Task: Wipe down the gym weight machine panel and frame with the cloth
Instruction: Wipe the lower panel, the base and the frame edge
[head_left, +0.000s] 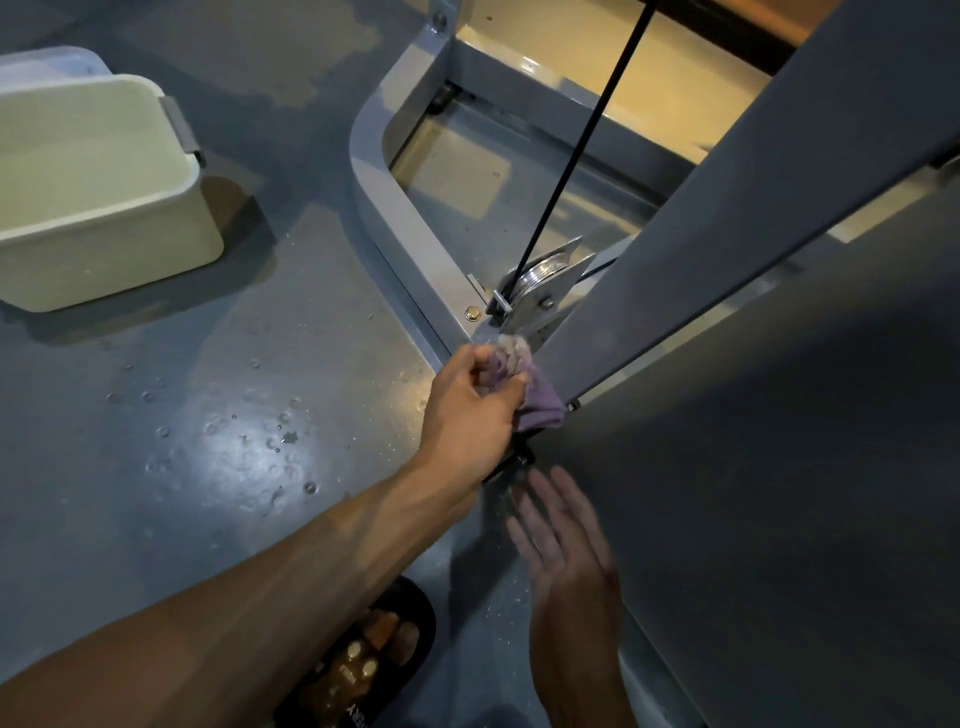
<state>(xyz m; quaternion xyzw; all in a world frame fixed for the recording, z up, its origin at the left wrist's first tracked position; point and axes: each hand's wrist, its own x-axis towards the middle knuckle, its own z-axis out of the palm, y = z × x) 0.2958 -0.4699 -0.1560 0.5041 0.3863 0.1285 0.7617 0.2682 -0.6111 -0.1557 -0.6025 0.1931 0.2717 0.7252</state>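
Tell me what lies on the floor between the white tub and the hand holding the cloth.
In the head view, only bare grey floor speckled with water droplets lies between the white tub and the left hand gripping the purple cloth.

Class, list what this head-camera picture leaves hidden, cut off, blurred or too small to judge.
- Cloth: partly bunched inside the left hand, so its full extent is hidden.
- Right hand: motion-blurred; contact with the panel unclear.
- Tub: cut off by the left edge.
- Sandal lettering: cut off by the bottom edge.
- Cable: upper end cut off by the top edge.
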